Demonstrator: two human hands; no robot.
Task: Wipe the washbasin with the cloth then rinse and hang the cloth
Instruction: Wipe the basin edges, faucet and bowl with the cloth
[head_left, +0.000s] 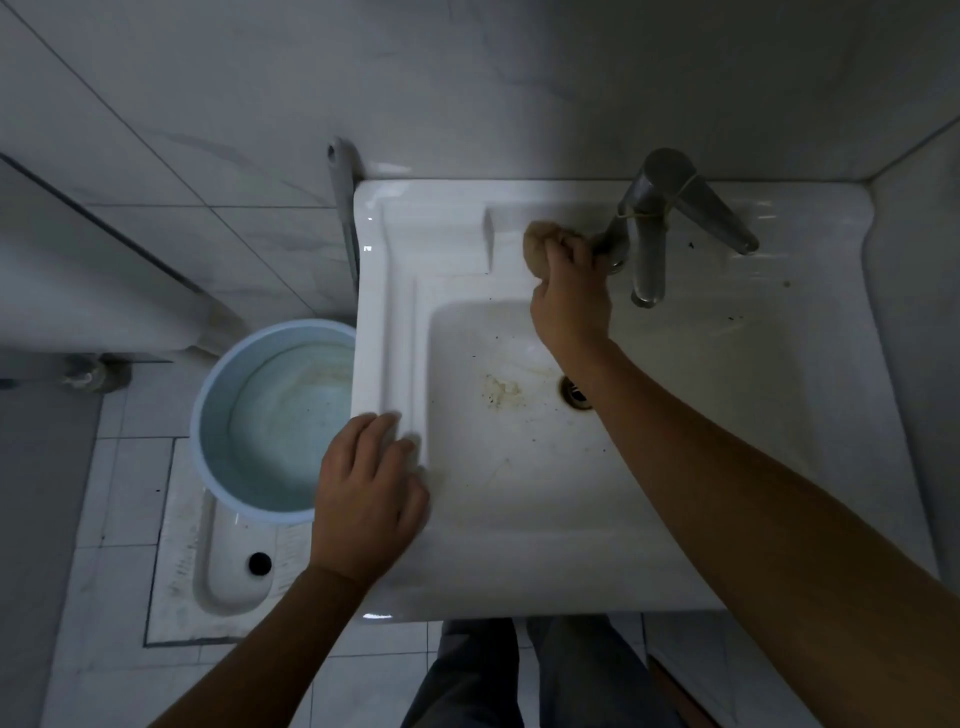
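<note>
A white washbasin (727, 374) fills the middle of the view, its bowl marked with brown stains and dark specks around the drain (570, 391). My right hand (569, 301) is shut on a bunched tan cloth (540, 244), pressed on the back ledge just left of the metal tap (649, 244). My left hand (366, 499) rests flat on the basin's front left rim with its fingers spread and nothing in it.
A light blue bucket (208, 395) holding water stands on the floor left of the basin. Below it lies a white squat toilet pan (223, 571). Tiled walls close in behind and to the right. My legs show under the basin's front edge.
</note>
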